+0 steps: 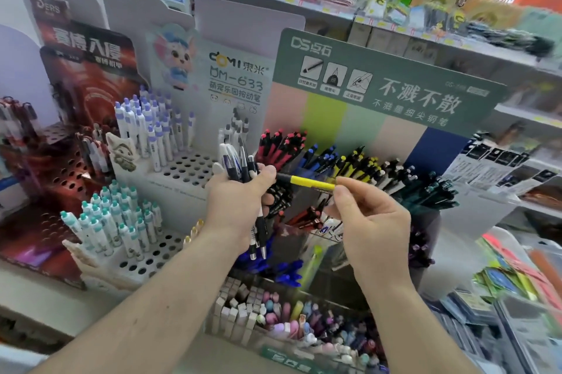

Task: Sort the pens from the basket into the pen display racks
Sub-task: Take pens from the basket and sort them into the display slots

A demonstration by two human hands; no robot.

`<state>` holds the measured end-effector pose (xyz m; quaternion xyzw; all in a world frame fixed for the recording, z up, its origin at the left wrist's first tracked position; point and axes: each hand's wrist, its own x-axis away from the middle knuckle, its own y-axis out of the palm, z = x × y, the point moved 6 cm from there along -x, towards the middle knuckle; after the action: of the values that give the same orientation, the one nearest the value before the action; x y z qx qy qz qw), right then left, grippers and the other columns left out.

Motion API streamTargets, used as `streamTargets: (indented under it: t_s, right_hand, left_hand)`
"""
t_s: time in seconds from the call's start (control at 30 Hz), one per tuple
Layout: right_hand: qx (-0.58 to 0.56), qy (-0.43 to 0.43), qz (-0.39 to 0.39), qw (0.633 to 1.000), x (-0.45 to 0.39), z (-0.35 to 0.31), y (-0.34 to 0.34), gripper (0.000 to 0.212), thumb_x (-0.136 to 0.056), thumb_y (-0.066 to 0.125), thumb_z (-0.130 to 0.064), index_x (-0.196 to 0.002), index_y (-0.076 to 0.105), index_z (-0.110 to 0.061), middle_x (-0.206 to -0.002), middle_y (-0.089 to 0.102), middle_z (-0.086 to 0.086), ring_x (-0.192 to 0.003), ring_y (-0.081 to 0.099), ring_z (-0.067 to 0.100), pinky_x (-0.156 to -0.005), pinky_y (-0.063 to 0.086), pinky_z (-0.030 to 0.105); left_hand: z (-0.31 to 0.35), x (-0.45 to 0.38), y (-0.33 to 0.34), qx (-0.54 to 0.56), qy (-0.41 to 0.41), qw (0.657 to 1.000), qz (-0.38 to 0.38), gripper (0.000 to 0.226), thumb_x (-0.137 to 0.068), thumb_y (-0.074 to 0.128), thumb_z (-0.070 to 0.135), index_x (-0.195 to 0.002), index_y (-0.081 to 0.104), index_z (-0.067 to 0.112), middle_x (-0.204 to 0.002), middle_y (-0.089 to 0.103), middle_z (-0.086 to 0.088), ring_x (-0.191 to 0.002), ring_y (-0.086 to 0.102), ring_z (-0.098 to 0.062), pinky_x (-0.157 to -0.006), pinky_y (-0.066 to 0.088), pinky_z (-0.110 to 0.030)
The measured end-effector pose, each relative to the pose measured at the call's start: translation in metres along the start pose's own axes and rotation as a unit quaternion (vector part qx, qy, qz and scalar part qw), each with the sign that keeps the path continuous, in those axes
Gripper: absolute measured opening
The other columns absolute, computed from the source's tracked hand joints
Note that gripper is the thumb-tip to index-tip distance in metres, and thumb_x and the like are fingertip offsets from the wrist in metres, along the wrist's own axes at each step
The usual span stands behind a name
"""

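Fingers of the right hand (369, 221) pinch a yellow-and-black plastic pen (307, 182); the left hand (240, 200) clutches a bundle of pens (240, 167). Best carry it toward one o'clock, to the matching yellow-capped pens (355, 165), tip down.

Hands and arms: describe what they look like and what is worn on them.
Two bare forearms, no sleeves in view. Left hand and right hand wear no gloves, and no rings, watch or bracelets show. Fingernails are short and unpainted. No markings are visible.
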<state>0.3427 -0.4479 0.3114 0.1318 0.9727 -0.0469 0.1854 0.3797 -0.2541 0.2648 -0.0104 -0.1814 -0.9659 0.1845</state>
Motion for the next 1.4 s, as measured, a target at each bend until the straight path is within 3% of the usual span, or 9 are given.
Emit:
streamTargets:
  t_s: [0.17,0.3,0.4,0.57,0.73,0.9,1.13,1.23,1.4]
  right_hand:
    - [0.070,-0.139,0.113,0.981,-0.006,-0.023,-0.024,0.029,-0.089,0.071,-0.004,-0.105,0.065,-0.028,-0.087,0.068,-0.009,-0.074,0.066,0.006,-0.070,0.052,0.018]
    - [0.065,-0.164,0.234,0.956,-0.027,-0.034,-0.063,0.017,-0.090,0.071,-0.008,-0.101,0.063,-0.019,-0.086,0.065,-0.009,-0.078,0.067,0.011,-0.076,0.056,0.026]
    - [0.119,-0.169,0.260,0.943,-0.044,-0.034,-0.075,0.016,-0.089,0.070,-0.011,-0.102,0.064,-0.017,-0.085,0.063,-0.016,-0.074,0.063,0.000,-0.076,0.056,0.024]
    - [0.198,-0.176,0.214,0.940,-0.064,-0.022,-0.061,0.017,-0.089,0.069,-0.012,-0.107,0.069,-0.013,-0.082,0.061,-0.021,-0.071,0.060,-0.007,-0.073,0.050,0.014]
    - [0.277,-0.142,0.090,0.946,-0.077,-0.010,-0.028,0.015,-0.089,0.069,-0.011,-0.103,0.072,-0.014,-0.077,0.060,-0.023,-0.072,0.058,-0.007,-0.070,0.039,0.000]
    - [0.348,-0.122,0.035,0.929,-0.089,-0.012,-0.013,0.012,-0.088,0.068,-0.014,-0.100,0.072,-0.016,-0.079,0.065,-0.007,-0.082,0.064,0.019,-0.083,0.053,0.034]
    - [0.391,-0.089,-0.007,0.916,-0.098,-0.019,-0.009,0.015,-0.089,0.068,-0.014,-0.104,0.069,-0.015,-0.081,0.064,-0.007,-0.082,0.061,0.017,-0.083,0.051,0.030]
    - [0.368,-0.102,0.022,0.924,-0.099,-0.032,-0.019,0.013,-0.088,0.068,-0.012,-0.100,0.070,-0.018,-0.077,0.062,-0.010,-0.077,0.060,0.013,-0.077,0.046,0.023]
    - [0.369,-0.113,0.031,0.922,-0.099,-0.043,-0.029,0.012,-0.087,0.069,-0.013,-0.098,0.071,-0.019,-0.077,0.064,-0.008,-0.077,0.061,0.016,-0.076,0.047,0.025]
  left_hand:
    - [0.003,0.006,0.029,-0.036,0.028,0.996,-0.075,0.005,-0.089,0.072,0.015,-0.090,0.067,0.013,-0.067,0.070,-0.001,-0.047,0.049,-0.015,-0.044,0.039,-0.026]
    - [-0.002,0.008,0.038,-0.023,0.004,0.995,-0.098,0.005,-0.090,0.070,0.015,-0.094,0.067,0.017,-0.068,0.069,0.000,-0.050,0.050,-0.014,-0.048,0.042,-0.028]
    - [-0.005,0.008,0.039,-0.026,-0.005,0.994,-0.106,0.004,-0.090,0.070,0.016,-0.093,0.068,0.015,-0.068,0.067,0.000,-0.051,0.051,-0.013,-0.047,0.043,-0.028]
    - [-0.009,0.009,0.038,-0.032,-0.011,0.993,-0.110,0.008,-0.087,0.074,0.018,-0.091,0.068,0.013,-0.068,0.063,-0.001,-0.051,0.052,-0.014,-0.046,0.044,-0.027]
    - [-0.010,0.011,0.035,-0.035,-0.019,0.992,-0.116,0.012,-0.086,0.074,0.017,-0.094,0.068,0.012,-0.064,0.058,-0.001,-0.050,0.052,-0.013,-0.044,0.044,-0.025]
    - [-0.013,0.014,0.035,-0.042,-0.024,0.990,-0.136,0.018,-0.086,0.074,0.015,-0.100,0.067,0.007,-0.062,0.059,0.002,-0.050,0.052,-0.014,-0.045,0.044,-0.027]
    - [-0.014,0.021,0.035,-0.039,-0.032,0.988,-0.143,0.021,-0.083,0.077,0.014,-0.098,0.065,0.005,-0.061,0.060,0.004,-0.051,0.056,-0.008,-0.049,0.047,-0.026]
    - [-0.013,0.023,0.031,-0.034,-0.029,0.989,-0.140,0.018,-0.082,0.078,0.013,-0.093,0.065,0.007,-0.059,0.059,0.006,-0.050,0.057,-0.005,-0.048,0.046,-0.024]
    - [-0.012,0.026,0.029,-0.025,-0.030,0.989,-0.141,0.015,-0.083,0.076,0.011,-0.091,0.065,0.008,-0.055,0.060,0.010,-0.046,0.055,-0.004,-0.044,0.044,-0.020]
